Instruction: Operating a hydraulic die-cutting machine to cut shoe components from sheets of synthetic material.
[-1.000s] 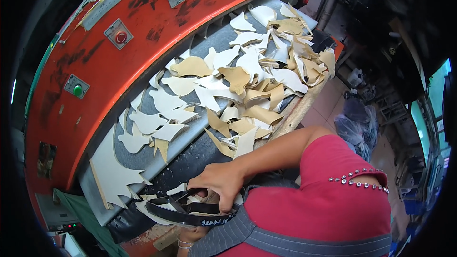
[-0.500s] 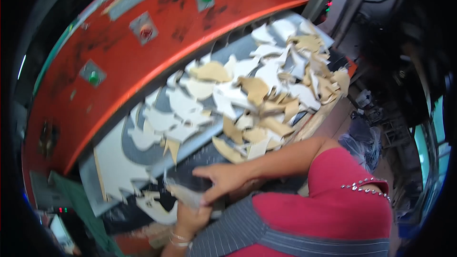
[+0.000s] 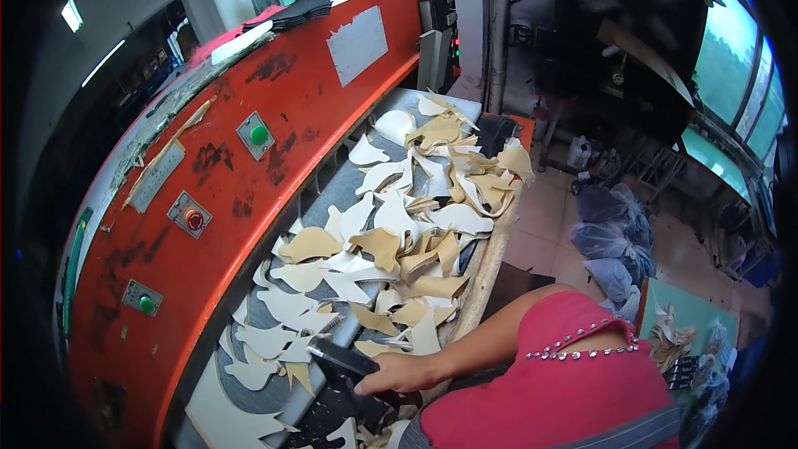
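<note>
My right hand [image 3: 397, 372] reaches in from the lower right, its fingers closed on a dark, flat-topped tool [image 3: 342, 357] with a thick edge. I cannot make out its exact kind. The tool is over the near edge of the press bed [image 3: 320, 403]. Just beyond the hand lies a heap of cut scraps [image 3: 378, 247], white on one face and tan on the other, with curved outlines. A larger white cut-out sheet [image 3: 220, 403] lies at the near left of the bed. My left hand is out of view.
A red press beam [image 3: 208, 175] with green buttons [image 3: 258, 135] and a red knob [image 3: 194, 219] runs along the left. A control box [image 3: 438, 29] stands at its far end. Plastic bags [image 3: 611, 229] and a green-topped table [image 3: 682, 303] are at the right.
The view has swung up and to the right. Earlier both hands were together on a pale thing near the bed's edge; now my right hand holds the dark tool and my left has left view.
</note>
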Tool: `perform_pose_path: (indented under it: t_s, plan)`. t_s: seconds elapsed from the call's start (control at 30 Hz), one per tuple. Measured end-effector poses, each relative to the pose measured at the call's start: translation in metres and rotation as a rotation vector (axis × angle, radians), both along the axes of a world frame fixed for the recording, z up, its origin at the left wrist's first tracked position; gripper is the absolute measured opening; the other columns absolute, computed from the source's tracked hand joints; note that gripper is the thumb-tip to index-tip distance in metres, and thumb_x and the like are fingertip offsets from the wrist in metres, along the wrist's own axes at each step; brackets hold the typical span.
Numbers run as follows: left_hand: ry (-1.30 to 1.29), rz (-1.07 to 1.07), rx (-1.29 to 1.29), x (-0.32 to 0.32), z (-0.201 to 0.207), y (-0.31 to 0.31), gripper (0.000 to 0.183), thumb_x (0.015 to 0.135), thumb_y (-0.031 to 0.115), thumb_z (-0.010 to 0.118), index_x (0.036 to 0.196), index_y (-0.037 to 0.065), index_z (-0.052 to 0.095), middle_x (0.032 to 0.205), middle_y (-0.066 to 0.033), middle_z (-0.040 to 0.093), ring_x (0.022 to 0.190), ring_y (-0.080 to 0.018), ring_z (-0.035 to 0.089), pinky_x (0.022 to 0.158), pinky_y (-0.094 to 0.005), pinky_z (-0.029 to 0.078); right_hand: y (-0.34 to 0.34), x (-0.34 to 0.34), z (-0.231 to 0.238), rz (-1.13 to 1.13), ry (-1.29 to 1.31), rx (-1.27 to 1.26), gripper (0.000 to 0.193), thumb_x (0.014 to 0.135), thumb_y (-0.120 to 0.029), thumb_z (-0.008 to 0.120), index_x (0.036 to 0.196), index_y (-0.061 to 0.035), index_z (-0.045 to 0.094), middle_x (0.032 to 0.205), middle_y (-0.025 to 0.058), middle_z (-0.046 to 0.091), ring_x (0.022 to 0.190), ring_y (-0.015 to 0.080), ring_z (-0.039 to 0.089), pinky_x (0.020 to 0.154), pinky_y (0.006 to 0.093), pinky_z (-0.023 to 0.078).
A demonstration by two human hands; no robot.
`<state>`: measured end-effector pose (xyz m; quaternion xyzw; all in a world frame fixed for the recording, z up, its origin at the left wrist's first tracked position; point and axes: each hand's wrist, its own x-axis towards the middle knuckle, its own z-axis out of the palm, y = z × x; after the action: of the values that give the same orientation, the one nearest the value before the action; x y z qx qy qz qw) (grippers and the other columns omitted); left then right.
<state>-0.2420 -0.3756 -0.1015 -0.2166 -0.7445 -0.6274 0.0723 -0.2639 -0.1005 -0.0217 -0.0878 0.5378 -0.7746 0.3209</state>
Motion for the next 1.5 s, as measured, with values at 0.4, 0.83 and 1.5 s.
perform_pose_path:
  t_s: [0.4,0.83,1.5]
  plan:
    - [-0.368,-0.576,1.027,0.069,0.073,0.021,0.045,0.101,0.033,0.037,0.132,0.001,0.041,0.126,-0.0143,0.05,0.118,-0.0229,0.046,0.098,-0.0359,0.038,-0.06,0.038,-0.018,0.31,0.223,-0.364,0.075,0.078,-0.025,0.076,0.131,-0.0015,0.028,0.107,0.0053,0.053,0.103,0.0117,0.049,0.089,0.0273,0.041]
    - [-0.544,0.258,1.337,0.172,0.076,0.006,0.042,0.099,0.048,0.032,0.076,0.016,0.044,0.06,0.006,0.03,0.055,-0.0096,0.033,0.067,-0.0317,0.034,-0.03,0.042,0.004,0.083,-0.196,-0.579,0.038,0.083,-0.024,0.051,0.116,-0.005,0.047,0.082,0.0093,0.053,0.072,0.0274,0.06,0.086,0.0515,0.05]
    - [-0.29,0.236,0.863,0.115,0.201,-0.053,0.031,0.1,0.038,0.038,0.103,0.01,0.049,0.063,0.0,0.042,0.053,-0.011,0.04,0.059,-0.0297,0.037,-0.05,-0.052,-0.02,0.38,1.189,1.07,0.052,0.078,-0.036,0.068,0.106,0.0039,0.052,0.106,0.0233,0.059,0.102,0.0372,0.056,0.087,0.0433,0.047]
